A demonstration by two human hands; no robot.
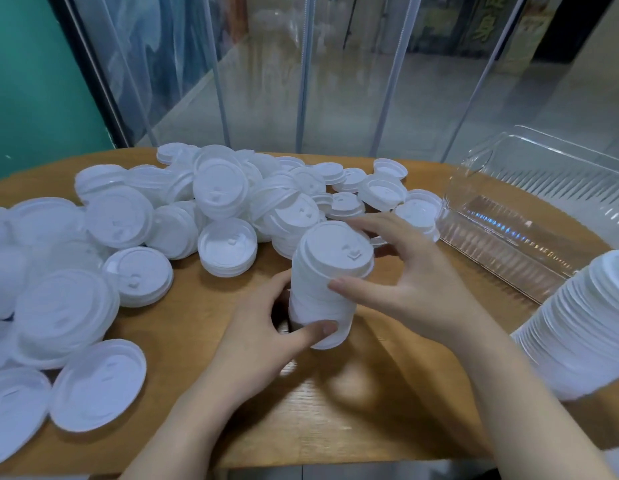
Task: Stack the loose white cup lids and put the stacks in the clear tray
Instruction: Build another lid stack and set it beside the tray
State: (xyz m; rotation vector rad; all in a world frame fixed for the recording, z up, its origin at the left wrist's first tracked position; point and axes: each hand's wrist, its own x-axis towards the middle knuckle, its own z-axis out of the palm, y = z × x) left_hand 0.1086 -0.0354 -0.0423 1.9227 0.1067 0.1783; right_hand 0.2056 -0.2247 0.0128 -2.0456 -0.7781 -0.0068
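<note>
A tall stack of white cup lids (pixel 327 285) stands near the middle of the wooden table (pixel 335 410). My left hand (pixel 266 327) grips the stack low down, thumb across its base. My right hand (pixel 398 271) curls around the top of the stack, with the thumb on its near side and the fingers behind it. Loose white lids (pixel 218 188) lie heaped across the left and far side of the table. The clear tray (pixel 529 216) sits at the right with no lids inside. A second long stack of lids (pixel 585 323) lies at the right edge.
Clear plastic curtain strips (pixel 301 81) hang just beyond the far edge of the table. A teal wall (pixel 31 81) stands at the left. Bare wood shows between my arms near the front edge.
</note>
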